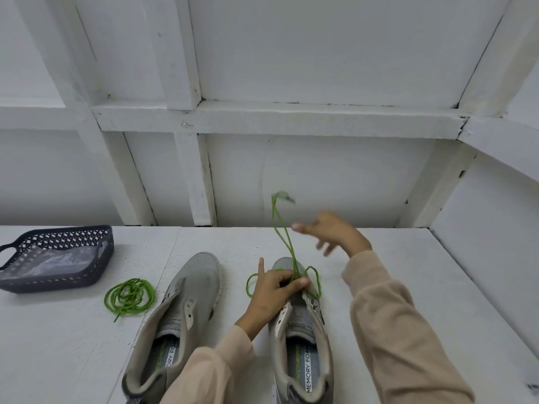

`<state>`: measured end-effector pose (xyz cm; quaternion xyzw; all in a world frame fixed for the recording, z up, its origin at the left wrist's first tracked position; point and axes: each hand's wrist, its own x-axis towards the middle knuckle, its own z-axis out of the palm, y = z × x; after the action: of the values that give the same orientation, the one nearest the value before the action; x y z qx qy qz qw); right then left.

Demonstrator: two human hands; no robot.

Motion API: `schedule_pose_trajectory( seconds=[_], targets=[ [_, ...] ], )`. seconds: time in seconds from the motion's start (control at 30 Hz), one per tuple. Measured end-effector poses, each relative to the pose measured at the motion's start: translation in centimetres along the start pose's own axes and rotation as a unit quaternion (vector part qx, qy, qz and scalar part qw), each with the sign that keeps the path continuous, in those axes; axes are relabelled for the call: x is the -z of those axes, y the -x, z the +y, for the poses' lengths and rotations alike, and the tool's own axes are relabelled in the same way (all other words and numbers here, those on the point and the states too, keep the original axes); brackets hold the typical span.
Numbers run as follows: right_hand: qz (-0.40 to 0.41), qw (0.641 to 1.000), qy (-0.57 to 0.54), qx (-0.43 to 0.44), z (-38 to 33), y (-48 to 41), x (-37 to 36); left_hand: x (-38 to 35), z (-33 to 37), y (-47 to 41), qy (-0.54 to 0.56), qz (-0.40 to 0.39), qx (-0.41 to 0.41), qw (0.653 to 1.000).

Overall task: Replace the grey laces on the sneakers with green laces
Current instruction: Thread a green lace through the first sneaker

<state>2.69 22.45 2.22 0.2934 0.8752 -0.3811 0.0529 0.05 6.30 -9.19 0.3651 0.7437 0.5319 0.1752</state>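
White panelled wall backs the bench (73, 345), which carries two grey sneakers: the right sneaker (300, 325) and, just left of it, the left sneaker (189, 287). Of two green laces, the coiled lace (129, 295) lies further left, and the threaded lace (284, 237) loops up from the right sneaker's toe eyelets. It looks light and limp, best pinched near a tip; the left hand (271, 293) pinches it at the eyelets, while the blurred right hand (335, 231), beyond the toe, spreads its fingers (323, 249), seemingly empty.

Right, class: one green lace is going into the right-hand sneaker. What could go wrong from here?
1. The green lace arcs up in the air, blurred, clear of the open right hand. Its ends may land uneven or tangled.
2. Only the left hand pinches it at the right-hand sneaker. If that grip slips, the lace could pull out of the eyelets.
3. The spare lace lies in overlapping coils and may knot when lifted.
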Motion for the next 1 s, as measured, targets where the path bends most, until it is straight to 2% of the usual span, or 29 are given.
schedule_pose_trajectory(
  seconds=[0.07,0.13,0.23,0.3,0.37,0.47,0.53,0.67,0.83,1.0],
  targets=[
    [-0.106,0.993,0.039,-0.035,1.5,1.1,-0.9,0.0,0.1,0.0,-0.007,0.007,-0.002,1.000],
    [-0.138,0.990,0.032,-0.013,2.6,2.1,-2.1,0.0,0.2,0.0,-0.010,0.021,0.002,1.000],
    [-0.045,0.996,-0.062,0.055,3.4,2.7,-3.9,-0.1,0.2,0.1,-0.016,0.027,0.009,0.999],
    [-0.011,0.988,-0.125,0.095,3.4,2.8,-4.4,-0.2,0.5,0.1,-0.012,0.024,0.011,1.000],
    [-0.012,0.980,-0.162,0.117,2.8,3.1,-4.6,-0.2,0.1,0.0,-0.007,0.027,0.015,1.000],
    [-0.048,0.970,-0.211,0.110,2.3,3.3,-4.9,-0.3,-0.4,-0.1,-0.001,0.036,0.021,0.999],
    [-0.039,0.958,-0.265,0.103,2.0,3.3,-4.7,-0.2,-0.5,-0.2,0.003,0.031,0.024,0.999],
    [0.023,0.923,-0.364,0.121,-0.6,3.4,-2.4,-0.1,-0.3,-0.2,0.009,0.009,0.014,1.000],
    [0.072,0.863,-0.462,0.193,-5.2,3.3,2.4,0.1,-0.4,0.0,0.029,-0.007,0.027,0.999],
    [0.086,0.809,-0.542,0.213,-7.2,3.0,4.0,0.1,-0.2,0.1,0.019,0.000,0.030,0.999]
  ],
)
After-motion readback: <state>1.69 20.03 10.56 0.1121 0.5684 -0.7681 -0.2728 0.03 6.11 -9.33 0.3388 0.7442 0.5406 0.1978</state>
